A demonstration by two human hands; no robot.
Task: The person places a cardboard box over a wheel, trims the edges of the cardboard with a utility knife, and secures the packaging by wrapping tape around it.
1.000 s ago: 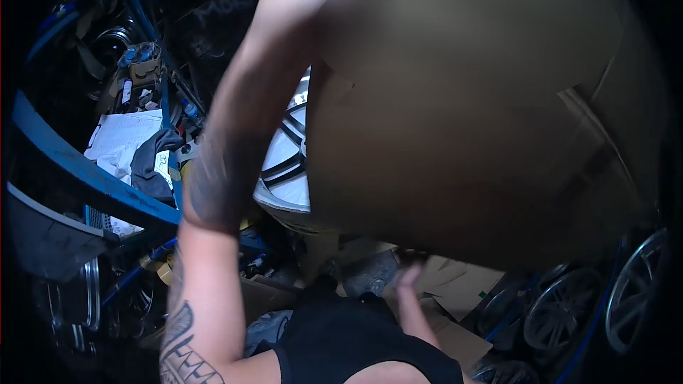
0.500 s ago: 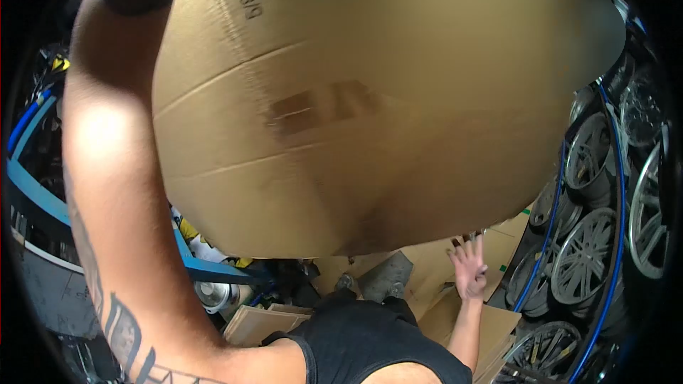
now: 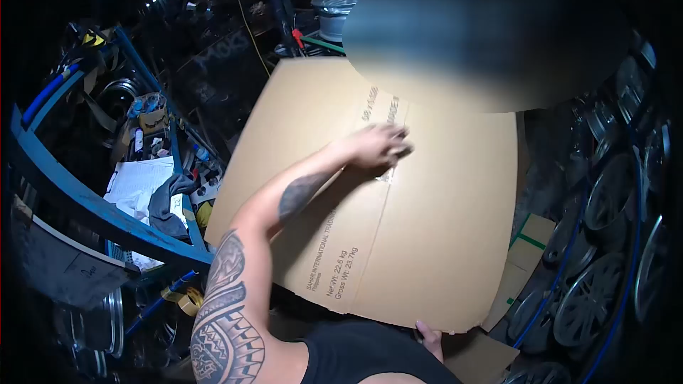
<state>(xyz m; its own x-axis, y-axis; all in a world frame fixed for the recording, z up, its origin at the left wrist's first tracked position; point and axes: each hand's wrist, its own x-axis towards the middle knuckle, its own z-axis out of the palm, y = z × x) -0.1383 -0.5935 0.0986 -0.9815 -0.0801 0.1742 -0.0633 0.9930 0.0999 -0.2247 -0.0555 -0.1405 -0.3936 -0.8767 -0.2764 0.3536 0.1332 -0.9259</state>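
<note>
Fingers on the left hand (image 3: 380, 146) look bent and blurry, over the middle of a big piece of cardboard (image 3: 441, 227). I cannot tell if they touch it or hold anything. The right hand (image 3: 431, 343) is clamped on the bottom edge of the cardboard, with its thumb showing and its other fingers hidden. The cardboard is right in front of the person's black shirt (image 3: 370, 348), and it has black words on it. A little shiny patch (image 3: 385, 178) is just below the left hand.

Over on the left, a small box (image 3: 153, 124) has blue things (image 3: 146, 105) in it. Near it lie white papers (image 3: 142, 174) and a dark cloth (image 3: 169, 210). A blue bar (image 3: 92, 185) comes close to the cardboard's left edge, so there is little room that side. Past the right edge is a dark gap, then lots of wheels (image 3: 590, 299). Above the top edge is a shiny wheel (image 3: 334, 25), and a blurry oval hides what is beside it
</note>
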